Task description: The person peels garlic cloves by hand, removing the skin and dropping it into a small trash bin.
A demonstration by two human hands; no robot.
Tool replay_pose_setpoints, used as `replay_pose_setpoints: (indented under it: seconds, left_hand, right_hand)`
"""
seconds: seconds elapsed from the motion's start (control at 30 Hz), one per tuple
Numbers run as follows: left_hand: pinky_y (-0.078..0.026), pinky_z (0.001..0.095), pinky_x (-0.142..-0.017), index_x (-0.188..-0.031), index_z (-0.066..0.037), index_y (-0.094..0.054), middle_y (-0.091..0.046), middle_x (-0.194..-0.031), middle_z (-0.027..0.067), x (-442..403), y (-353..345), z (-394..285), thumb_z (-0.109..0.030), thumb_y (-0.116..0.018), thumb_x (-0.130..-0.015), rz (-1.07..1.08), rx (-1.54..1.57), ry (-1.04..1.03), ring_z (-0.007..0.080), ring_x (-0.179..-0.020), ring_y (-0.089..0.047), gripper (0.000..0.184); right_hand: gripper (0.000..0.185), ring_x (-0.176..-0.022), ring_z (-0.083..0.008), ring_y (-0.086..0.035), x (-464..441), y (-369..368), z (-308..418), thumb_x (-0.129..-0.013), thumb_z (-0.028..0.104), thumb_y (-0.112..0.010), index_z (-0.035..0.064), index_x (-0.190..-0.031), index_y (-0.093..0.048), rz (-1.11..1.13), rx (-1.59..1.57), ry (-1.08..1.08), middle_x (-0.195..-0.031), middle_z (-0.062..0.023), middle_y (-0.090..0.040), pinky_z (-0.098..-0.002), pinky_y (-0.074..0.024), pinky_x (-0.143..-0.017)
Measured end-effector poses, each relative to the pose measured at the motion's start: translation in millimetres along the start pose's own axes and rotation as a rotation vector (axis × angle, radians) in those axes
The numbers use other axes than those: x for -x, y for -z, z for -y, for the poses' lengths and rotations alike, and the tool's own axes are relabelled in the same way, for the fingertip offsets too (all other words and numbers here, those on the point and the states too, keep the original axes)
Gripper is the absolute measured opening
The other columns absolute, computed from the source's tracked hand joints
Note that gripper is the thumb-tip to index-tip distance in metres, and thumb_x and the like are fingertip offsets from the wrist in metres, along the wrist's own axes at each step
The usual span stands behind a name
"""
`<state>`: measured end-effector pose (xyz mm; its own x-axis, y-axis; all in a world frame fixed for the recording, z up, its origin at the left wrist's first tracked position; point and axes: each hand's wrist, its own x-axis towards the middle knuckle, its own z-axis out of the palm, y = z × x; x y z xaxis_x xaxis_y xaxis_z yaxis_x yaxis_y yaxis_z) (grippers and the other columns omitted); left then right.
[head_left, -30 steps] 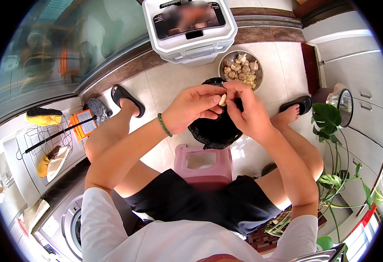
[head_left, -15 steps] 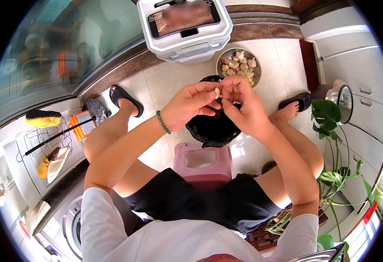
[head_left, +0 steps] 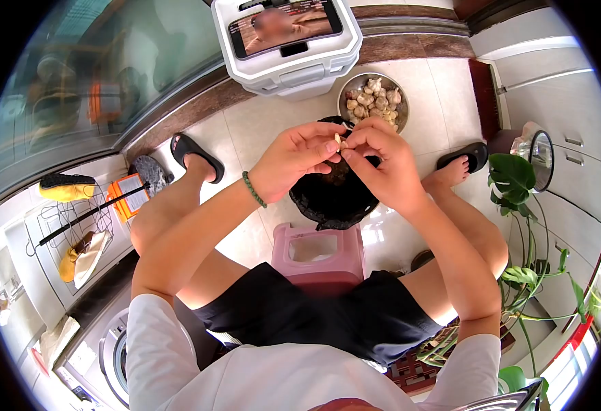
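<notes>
A small pale garlic clove (head_left: 338,139) is held between both hands, over a bin lined with a black bag (head_left: 328,205). My left hand (head_left: 292,159), with a green bead bracelet at the wrist, pinches the clove between thumb and fingers. From the other side my right hand (head_left: 384,163) closes thumb and forefinger on the clove's edge; whether it grips skin or flesh is too small to tell. Just beyond the right hand, a steel bowl (head_left: 343,103) on the floor holds garlic bulbs and cloves (head_left: 376,99).
A phone (head_left: 286,29) lies on a white-and-grey box (head_left: 300,75) at the far side. A pink stool (head_left: 283,253) stands between my legs. Potted plant leaves (head_left: 511,179) and white cabinets (head_left: 554,103) are on the right; a wire rack (head_left: 91,222) is on the left.
My right fingers have shifted slightly, with the forefinger and thumb now straighter against the clove. Both hands stay over the bin. The picture on the phone has changed.
</notes>
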<state>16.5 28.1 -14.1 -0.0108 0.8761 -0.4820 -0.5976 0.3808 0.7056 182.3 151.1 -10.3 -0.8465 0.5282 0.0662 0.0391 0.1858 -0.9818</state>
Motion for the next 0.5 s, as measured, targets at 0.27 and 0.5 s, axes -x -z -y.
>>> replay_pose_setpoints:
  seconds: [0.27, 0.5]
  left_hand:
    - [-0.054, 0.0265, -0.084, -0.127, -0.005, -0.059, -0.066, -0.103, 0.0020, -2, 4, 2, -0.019, -0.062, -0.097, 0.031, 0.094, -0.006, 0.0107, -0.095, -0.064, 0.034]
    - [-0.055, 0.0286, -0.088, -0.130, -0.004, -0.057, -0.066, -0.104, 0.0038, -3, 2, 2, -0.016, -0.058, -0.098, 0.019, 0.136, -0.042, 0.0132, -0.097, -0.064, 0.034]
  right_hand:
    - [0.005, -0.079, -0.0085, -0.060, 1, 0, -14, -0.087, -0.003, -0.063, -0.0016, -0.091, -0.061, 0.012, -0.280, -0.159, -0.092, -0.0039, -0.057, -0.0225, -0.0484, -0.067]
    - [0.006, -0.079, -0.0071, -0.059, -2, 5, -2, -0.092, 0.005, -0.060, 0.0006, -0.096, -0.060, 0.052, -0.548, -0.454, -0.089, -0.0015, -0.063, -0.0227, -0.0495, -0.072]
